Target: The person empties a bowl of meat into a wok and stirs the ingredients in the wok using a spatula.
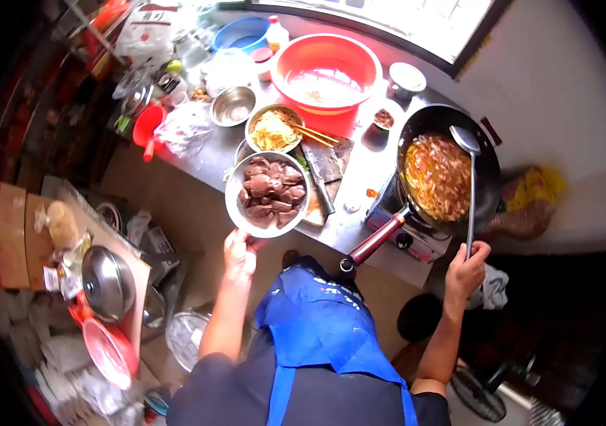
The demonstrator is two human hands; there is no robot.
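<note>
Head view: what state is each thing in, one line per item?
Left hand: holding the meat bowl by its rim.
Right hand: gripping the ladle.
Wok: on the stove, full of food.
Red basin: holds liquid.
Noodle bowl: full, chopsticks across.
Steel bowl: empty.

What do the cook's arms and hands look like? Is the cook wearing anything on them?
Both arms are bare from above the elbow down. The left hand and right hand wear no gloves, and no rings or watch can be made out. Short dark sleeves end high on the arms, beside a bright blue apron.
</note>
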